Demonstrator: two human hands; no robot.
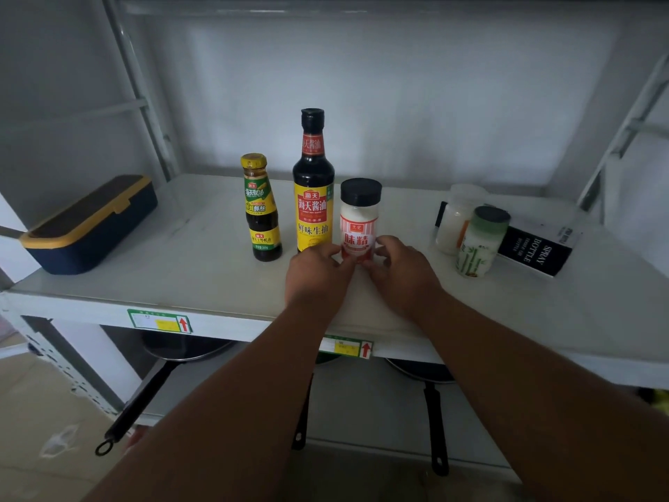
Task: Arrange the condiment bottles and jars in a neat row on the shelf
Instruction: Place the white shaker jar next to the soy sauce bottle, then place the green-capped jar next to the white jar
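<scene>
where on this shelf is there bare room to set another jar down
Two bare patches on the shelf: a wide one between the blue box and the small sauce bottle, and one between the white jar and the green-lidded bottle. It is crowded mid-shelf, where both hands grip that jar beside the tall soy bottle, and around the black carton.

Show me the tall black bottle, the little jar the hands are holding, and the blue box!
tall black bottle (313, 215), head view: on its yellow label.
little jar (359, 221), head view: on its white body above the red label.
blue box (90, 233), head view: on its dark blue side wall.
</scene>
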